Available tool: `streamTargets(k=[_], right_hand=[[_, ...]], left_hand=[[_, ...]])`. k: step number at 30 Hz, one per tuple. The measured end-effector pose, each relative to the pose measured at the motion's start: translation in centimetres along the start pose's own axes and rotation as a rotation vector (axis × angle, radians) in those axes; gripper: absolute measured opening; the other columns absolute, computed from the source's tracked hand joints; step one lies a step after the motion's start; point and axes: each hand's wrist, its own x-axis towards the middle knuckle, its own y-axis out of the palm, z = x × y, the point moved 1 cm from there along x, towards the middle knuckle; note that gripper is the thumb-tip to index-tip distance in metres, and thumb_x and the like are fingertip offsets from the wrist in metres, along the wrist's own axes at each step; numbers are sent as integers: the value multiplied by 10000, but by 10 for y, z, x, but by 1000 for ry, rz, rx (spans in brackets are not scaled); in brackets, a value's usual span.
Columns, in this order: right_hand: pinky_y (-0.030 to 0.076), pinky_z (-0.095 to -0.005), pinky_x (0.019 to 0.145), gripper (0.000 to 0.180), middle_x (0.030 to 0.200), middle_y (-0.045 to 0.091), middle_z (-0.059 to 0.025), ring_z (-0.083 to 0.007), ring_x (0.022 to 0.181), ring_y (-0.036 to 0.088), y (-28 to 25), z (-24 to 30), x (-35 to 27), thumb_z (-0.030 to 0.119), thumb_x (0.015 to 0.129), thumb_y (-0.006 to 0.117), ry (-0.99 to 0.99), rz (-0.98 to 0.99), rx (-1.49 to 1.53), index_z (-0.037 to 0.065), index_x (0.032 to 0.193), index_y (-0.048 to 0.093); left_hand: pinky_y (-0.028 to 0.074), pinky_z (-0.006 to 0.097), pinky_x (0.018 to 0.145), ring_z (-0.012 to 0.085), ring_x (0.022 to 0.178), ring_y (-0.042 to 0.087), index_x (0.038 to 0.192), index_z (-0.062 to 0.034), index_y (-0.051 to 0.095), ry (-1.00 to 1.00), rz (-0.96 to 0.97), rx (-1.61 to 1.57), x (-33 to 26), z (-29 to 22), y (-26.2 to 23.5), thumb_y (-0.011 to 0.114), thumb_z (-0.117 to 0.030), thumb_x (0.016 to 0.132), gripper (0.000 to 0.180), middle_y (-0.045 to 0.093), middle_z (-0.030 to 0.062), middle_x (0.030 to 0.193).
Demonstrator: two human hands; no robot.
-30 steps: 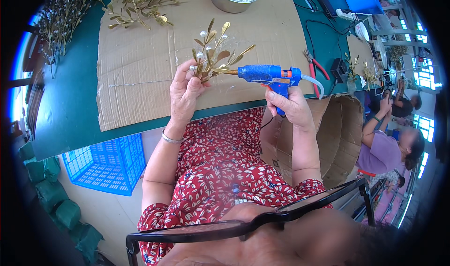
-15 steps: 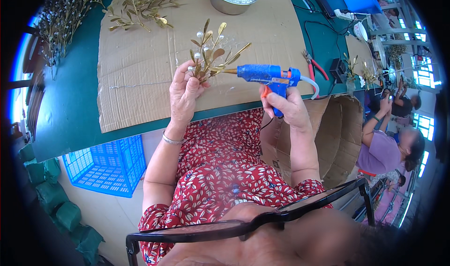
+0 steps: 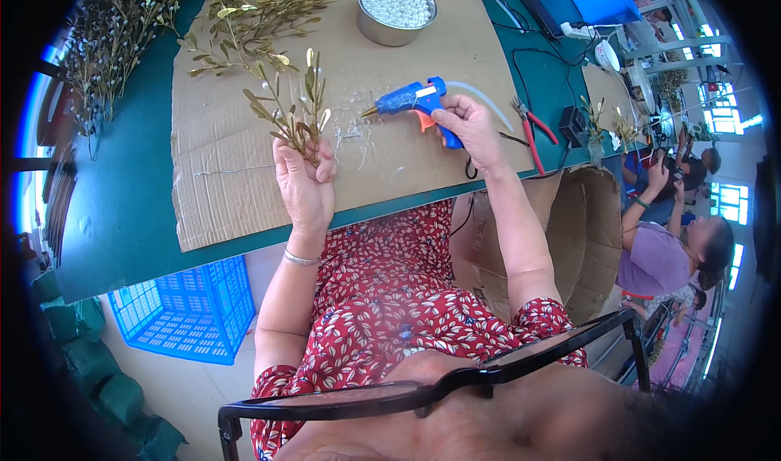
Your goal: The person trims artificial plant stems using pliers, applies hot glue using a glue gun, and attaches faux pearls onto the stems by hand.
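My left hand [image 3: 306, 176] pinches the stems of a gold artificial leaf branch [image 3: 299, 119], whose leaves fan upward over the cardboard. Closed round the handle of a blue hot glue gun [image 3: 413, 100] is my right hand [image 3: 472, 129]. The gun's brass nozzle points left, apart from the branch, above strands of dried glue [image 3: 351, 132] on the cardboard sheet [image 3: 236, 193]. A clear glue stick trails from its back end. Beyond both hands stands a round metal bowl [image 3: 370, 27] full of white pearl beads [image 3: 396, 4].
Gold branches [image 3: 252, 14] lie at the back left, beside a heap of beaded branches [image 3: 114, 46]. Red-handled pliers [image 3: 533, 136] and black cables lie on the right. Below the table are a blue crate [image 3: 195, 315] and an open cardboard box [image 3: 582, 233]. A co-worker [image 3: 659, 254] sits at right.
The glue gun has moved back from the branch and up to the left, its body now tilted. My left hand has shifted left and lower, turning the branch so its pearls no longer show.
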Motion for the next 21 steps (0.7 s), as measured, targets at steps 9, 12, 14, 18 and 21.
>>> streamTargets(k=[9,12,14,18,21], right_hand=[[462,-265,601,296,738,639,-78,-119,665,589,-1,22,12,244,805,678,-56,-14,-712,-24,924,639],[465,-293,626,272,751,644,-106,-175,666,602,-8,46,44,225,799,663,-317,-144,-668,-17,921,633],[468,-288,652,253,779,648,-106,-176,702,608,-2,69,66,197,814,644,-495,-177,-716,-18,945,620],[476,-301,686,256,801,645,-107,-194,738,614,20,101,136,177,787,634,-565,-87,-927,20,988,616],[483,-398,728,235,847,659,-156,-296,801,629,27,90,178,179,728,663,-508,55,-1042,63,932,653]], left_hand=[[273,189,511,61,556,323,1247,-93,431,1,-54,41,-3,0,7,342,-388,987,404,520,61,820],[272,188,510,60,552,324,1241,-95,435,-7,-6,49,-4,-1,7,337,-389,988,400,520,56,821],[280,180,506,63,577,351,1215,-95,444,-6,17,23,-5,-3,7,360,-368,985,367,523,57,838],[291,172,504,67,606,379,1195,-99,446,-12,27,10,-8,-4,9,379,-346,983,332,529,62,864],[297,172,505,68,613,386,1205,-102,437,6,23,25,-7,-1,9,381,-338,984,328,533,65,873]])
